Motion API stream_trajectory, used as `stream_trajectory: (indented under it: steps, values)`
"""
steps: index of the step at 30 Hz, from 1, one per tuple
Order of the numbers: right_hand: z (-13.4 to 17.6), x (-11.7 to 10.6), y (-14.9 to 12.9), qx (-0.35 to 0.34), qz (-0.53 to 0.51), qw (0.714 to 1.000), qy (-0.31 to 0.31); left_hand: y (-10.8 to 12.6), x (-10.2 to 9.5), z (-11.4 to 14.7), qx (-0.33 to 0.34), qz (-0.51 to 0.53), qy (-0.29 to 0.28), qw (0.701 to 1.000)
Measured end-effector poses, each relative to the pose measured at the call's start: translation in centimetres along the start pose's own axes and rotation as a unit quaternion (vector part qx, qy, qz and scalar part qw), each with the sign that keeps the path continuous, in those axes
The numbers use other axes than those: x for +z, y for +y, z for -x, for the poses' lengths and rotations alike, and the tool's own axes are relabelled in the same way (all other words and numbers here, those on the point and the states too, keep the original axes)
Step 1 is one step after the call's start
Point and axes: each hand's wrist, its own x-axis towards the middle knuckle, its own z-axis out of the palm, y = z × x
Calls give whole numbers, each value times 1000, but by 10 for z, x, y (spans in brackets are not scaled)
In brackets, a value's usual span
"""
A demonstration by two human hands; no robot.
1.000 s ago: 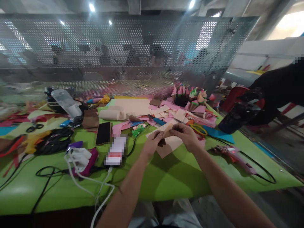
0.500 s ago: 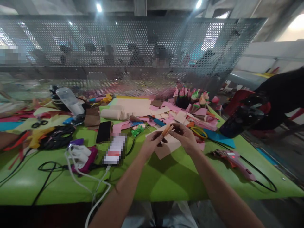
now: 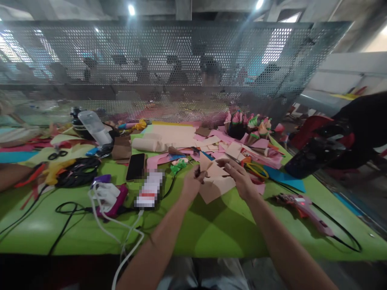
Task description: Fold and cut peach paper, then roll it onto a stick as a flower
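Text: none could be read | lit phone screen [image 3: 150, 189]: was pixelated — illegible | pink glue gun [image 3: 316, 217]: pale label [image 3: 300, 199] was too small

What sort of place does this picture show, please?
Probably a craft workshop: coloured paper pieces lie scattered over the green table, scissors rest at the left, and a pink tool, apparently a glue gun, lies at the right.

The left fingers [image 3: 202, 176] hold peach paper [image 3: 205, 162] near the loosely parted right fingers [image 3: 232, 168].

Head-worn view, forward and down over hands [image 3: 192, 184]
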Motion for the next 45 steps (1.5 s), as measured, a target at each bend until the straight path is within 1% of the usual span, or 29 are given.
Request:
stream_trajectory:
  steps: [4, 8, 10, 13, 15, 17, 18, 20, 22, 25, 28, 31, 35, 37, 38, 40, 42, 44, 45]
  values:
    - [-3, 3, 5, 47, 27, 999, -5, 1, 1, 3, 12, -47, -17, 999]
    - [-6, 6, 10, 51, 22, 998, -30, 3, 3, 6, 20, -49, -41, 998]
    - [-6, 6, 12, 51, 18, 998, -40, 3, 2, 5, 19, -65, -42, 997]
    - [-7, 2, 13, 48, 23, 998, -16, 7, -5, 3, 24, -110, -4, 994]
    - [-9, -4, 14, 33, 37, 998, 29, 13, -13, 1, 29, -147, 36, 988]
    - [-11, -11, 16, 7, 61, 996, 70, 20, -21, -1, 17, -201, 69, 977]
    - [-12, -14, 17, -6, 81, 994, 79, 24, -25, -2, 10, -225, 85, 971]
    - [-13, -18, 19, -31, 147, 986, 73, 30, -31, -2, 11, -291, 102, 951]
    - [-12, -18, 22, -62, 239, 968, 44, 33, -36, -2, 14, -369, 119, 921]
    - [-10, -10, 27, -130, 367, 921, -17, 35, -39, 0, 1, -458, 135, 878]
    - [-9, 3, 33, -168, 438, 880, -76, 36, -40, 2, -25, -497, 123, 858]
    - [-9, 17, 37, -156, 489, 852, -105, 36, -40, 2, -49, -513, 109, 850]
    - [-8, 29, 36, -110, 548, 825, -88, 38, -40, 1, -61, -519, 112, 845]
    - [-7, 28, 34, -94, 549, 827, -78, 39, -40, 2, -67, -525, 119, 840]
    - [-7, 27, 34, -90, 532, 840, -65, 40, -40, 2, -70, -529, 122, 837]
    - [-8, 20, 35, -85, 473, 876, -24, 41, -40, 3, -73, -536, 125, 832]
    - [-13, 8, 37, -83, 413, 906, 27, 41, -41, 3, -71, -544, 128, 826]
    - [-18, -5, 36, -79, 364, 925, 78, 41, -42, 3, -65, -552, 129, 821]
    - [-21, -12, 34, -80, 308, 941, 115, 41, -42, 3, -63, -554, 128, 820]
